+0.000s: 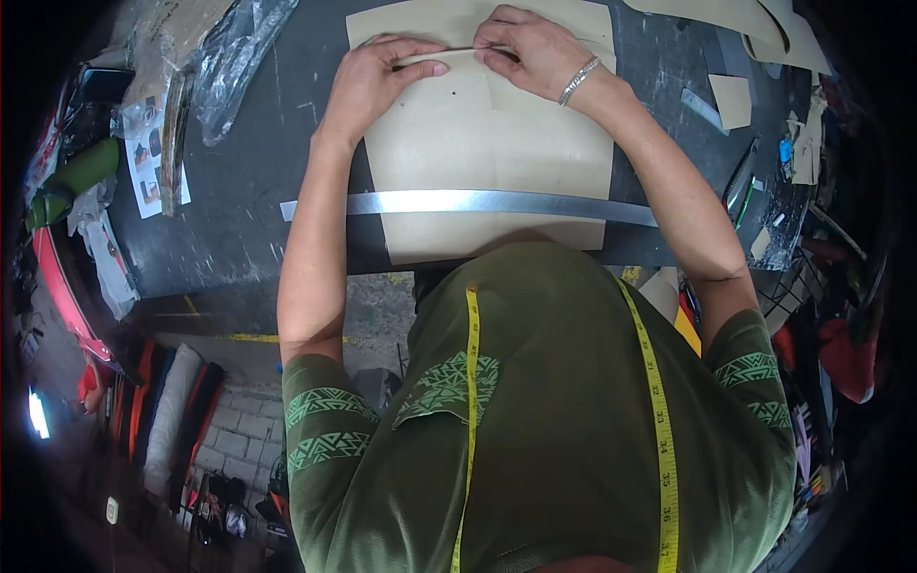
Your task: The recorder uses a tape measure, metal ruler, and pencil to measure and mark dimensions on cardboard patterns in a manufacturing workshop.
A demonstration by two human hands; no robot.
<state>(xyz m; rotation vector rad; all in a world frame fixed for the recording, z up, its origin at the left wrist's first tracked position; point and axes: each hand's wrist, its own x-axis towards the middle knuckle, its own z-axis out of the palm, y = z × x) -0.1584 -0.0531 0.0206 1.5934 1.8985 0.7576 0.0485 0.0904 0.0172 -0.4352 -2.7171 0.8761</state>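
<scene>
A large tan sheet of paper (487, 143) lies on the dark table in front of me. Across its upper part runs a raised crease, pinched between thumb and fingers of both hands. My left hand (387, 76) grips the crease's left part, its thumb pointing right along it. My right hand (535, 53), with a chain bracelet (579, 80) at the wrist, pinches the crease close by, its fingers curled. A long metal ruler (478, 201) lies across the sheet's near part, passing under both forearms. Small dark marks dot the paper.
Clear plastic wrapping (239, 72), a printed sheet (146, 177) and a worn strip (175, 143) lie on the left. On the right are a small ruler (705, 112), a tan paper piece (731, 101) and cut paper (755, 24). A yellow tape measure (472, 382) hangs over my shirt.
</scene>
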